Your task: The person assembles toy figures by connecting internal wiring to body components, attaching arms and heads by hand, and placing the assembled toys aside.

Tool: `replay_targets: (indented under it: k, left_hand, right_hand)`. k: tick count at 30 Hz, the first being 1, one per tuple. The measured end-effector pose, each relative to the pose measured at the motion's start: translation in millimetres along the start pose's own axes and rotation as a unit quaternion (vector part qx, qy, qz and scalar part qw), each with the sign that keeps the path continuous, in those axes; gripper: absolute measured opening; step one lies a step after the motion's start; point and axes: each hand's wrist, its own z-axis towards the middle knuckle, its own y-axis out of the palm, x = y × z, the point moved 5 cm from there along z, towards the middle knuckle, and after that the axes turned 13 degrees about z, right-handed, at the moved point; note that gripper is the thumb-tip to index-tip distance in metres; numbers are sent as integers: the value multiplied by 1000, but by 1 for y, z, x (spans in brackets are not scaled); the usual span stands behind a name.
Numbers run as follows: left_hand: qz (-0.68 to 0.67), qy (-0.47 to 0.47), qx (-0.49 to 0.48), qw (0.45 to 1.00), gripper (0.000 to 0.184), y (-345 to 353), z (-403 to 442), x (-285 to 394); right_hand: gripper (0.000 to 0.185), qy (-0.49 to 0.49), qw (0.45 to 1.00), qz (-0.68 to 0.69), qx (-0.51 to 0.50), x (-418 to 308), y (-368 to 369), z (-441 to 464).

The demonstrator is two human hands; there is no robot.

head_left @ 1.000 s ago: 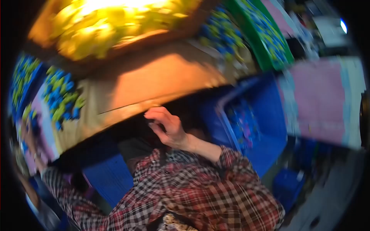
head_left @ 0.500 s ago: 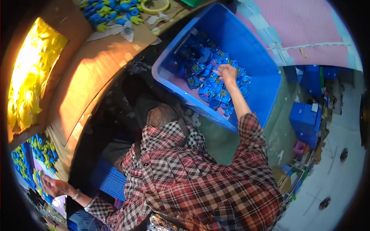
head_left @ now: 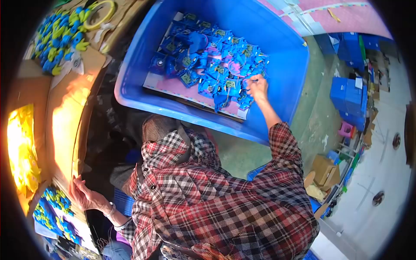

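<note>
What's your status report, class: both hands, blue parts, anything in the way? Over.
Right hand inside blue bin, at the blue parts; grip unclear. Left hand open, by table edge. Nothing visible blocking right hand.

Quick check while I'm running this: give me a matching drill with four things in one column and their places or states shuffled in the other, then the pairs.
Things:
1. right hand
2. left hand
3. larger heap of blue and green pieces
4. big bin

Places or states:
A. upper left of the view
B. blue and open-topped
C. near the edge of the table
D. at the blue parts

Pairs: 1-D, 2-C, 3-A, 4-B
</note>
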Motion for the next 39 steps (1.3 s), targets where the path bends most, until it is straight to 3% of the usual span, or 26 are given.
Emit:
replay_targets:
  k: [6,8,11,13,17,19,20,25,27,32,34,37,39]
  left_hand:
    - [-97,5,-95,991,19,48,8,41]
    - [-95,41,-115,988,19,56,7,57]
    - [-107,75,-126,983,19,60,2,85]
    - [-107,72,-135,982,19,63,1,87]
    - [-116,77,-135,981,21,66,-3,89]
    - [-120,78,-134,981,21,64,-1,86]
    - [-124,78,-132,980,21,65,-1,84]
    - [-121,50,-141,981,21,68,5,84]
    - [-152,26,-148,977,20,76,5,97]
    - [-273,29,-299,914,12,101,0,149]
    - [-287,92,-334,893,20,110,-8,180]
    - [-330,179,-334,864,52,110,-16,216]
    - [-366,176,-337,849,68,116,-21,219]
  right_hand:
    - [73,-63,965,-253,31,-2,5,-32]
    - [74,-10,992,-103,69,18,-1,-21]
    - [78,-119,948,-211,207,21,-17,-12]
    - [79,-53,974,-115,191,45,-18,4]
    - [50,-82,977,-39,193,80,-25,44]
    - [29,62,982,118,134,40,-32,26]
    - [27,111,958,250,86,35,-37,25]
    - [39,22,964,261,48,-46,-86,5]
    - [35,-3,959,282,4,-88,-109,0]
    - [33,-89,955,214,-187,-216,-107,-41]
    - [33,-118,931,199,-284,-267,-90,-62]
    - [34,-136,898,205,-364,-324,-39,-95]
    - [36,-158,868,209,-422,-345,4,-109]
